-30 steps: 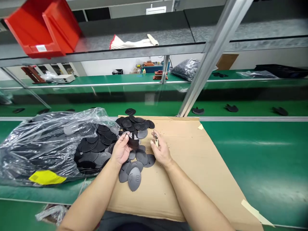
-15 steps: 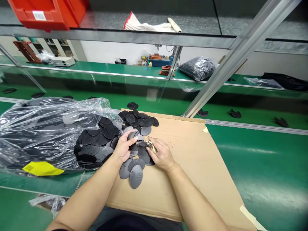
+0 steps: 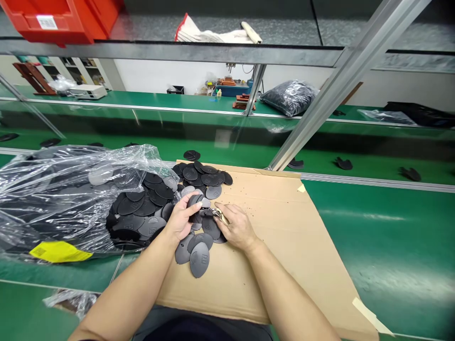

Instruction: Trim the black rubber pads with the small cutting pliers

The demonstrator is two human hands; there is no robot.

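My left hand [image 3: 182, 219] is closed round a dark oval plastic piece [image 3: 195, 202], held over a pile of like dark oval pieces [image 3: 197, 237] on a sheet of cardboard [image 3: 270, 246]. My right hand [image 3: 237, 228] is closed on a small metal tool [image 3: 219, 215], whose tip touches the held piece. More oval pieces spill from a clear plastic bag [image 3: 71, 194] at the left.
A yellow label [image 3: 59, 252] lies on the bag. A green conveyor belt [image 3: 373, 156] behind carries a few dark pieces. A slanted aluminium post [image 3: 320, 94] rises from the cardboard's far edge. Red bin [image 3: 60, 19] and white gloves [image 3: 213, 34] sit on the shelf above.
My right hand has moved left and brought the tool up against the piece in my left hand. The view has tilted a little downward.
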